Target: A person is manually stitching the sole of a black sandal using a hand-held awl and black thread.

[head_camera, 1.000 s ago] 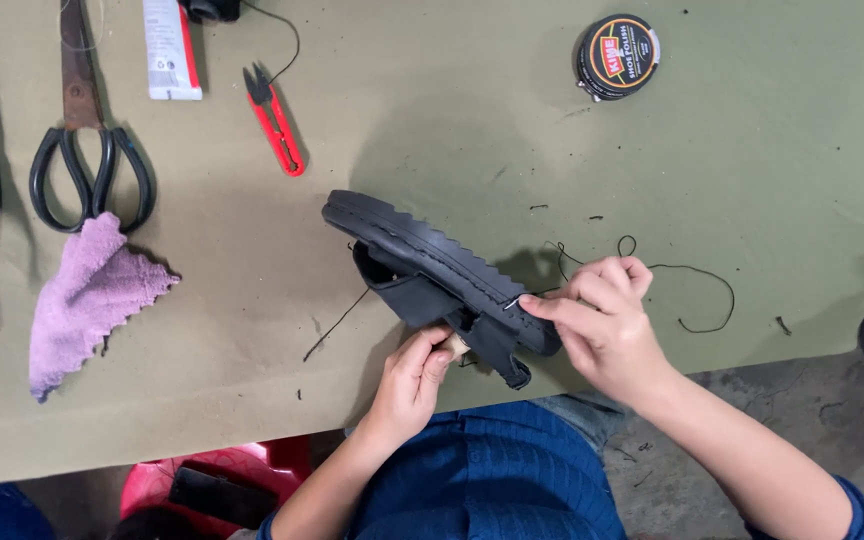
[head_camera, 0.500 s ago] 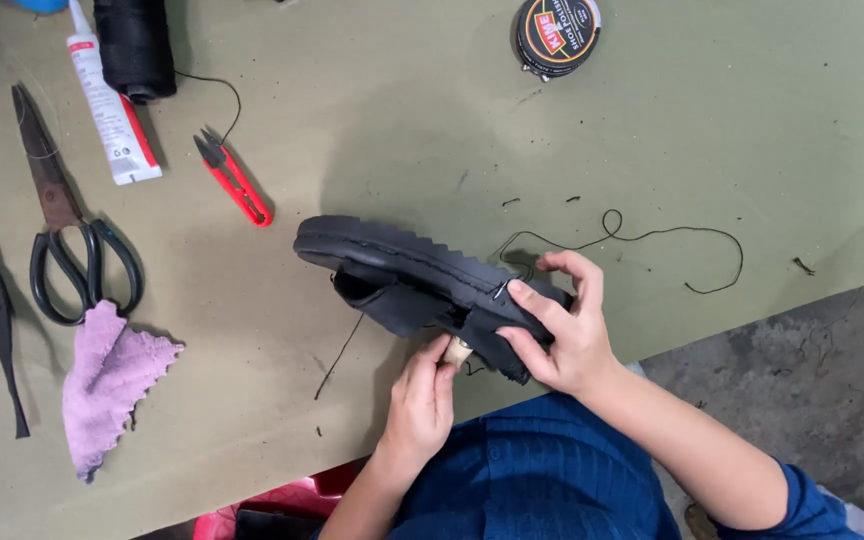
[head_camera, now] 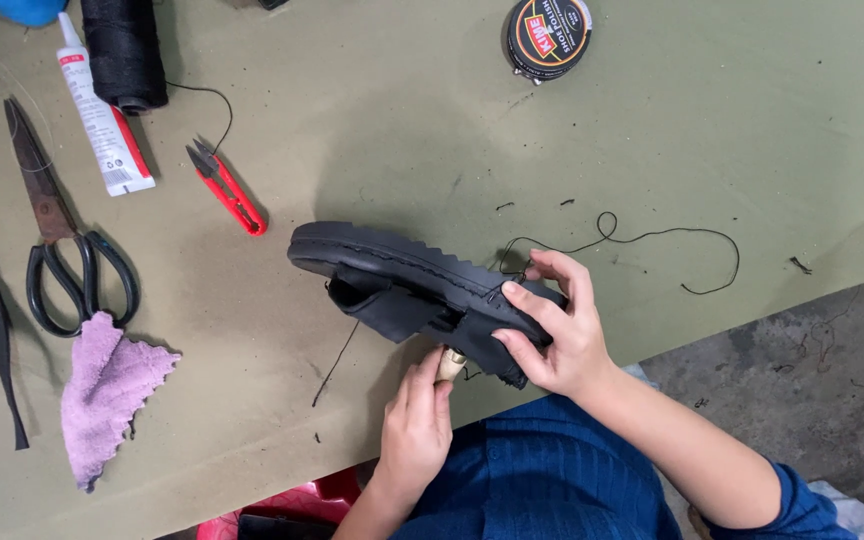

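The black sandal [head_camera: 422, 285] sits tilted on its side at the desk [head_camera: 372, 120] edge. The right hand [head_camera: 552, 325] clamps its heel; the left hand [head_camera: 417, 425] pinches a wooden-handled awl [head_camera: 449, 364] under the strap. Black thread [head_camera: 642, 240] trails from the sole seam, so stitching looks part done, with the thread uncut.

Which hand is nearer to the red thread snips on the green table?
Left. The left hand is below the black shoe, right of and below the red thread snips. The right hand grips the shoe's far end, farther right.
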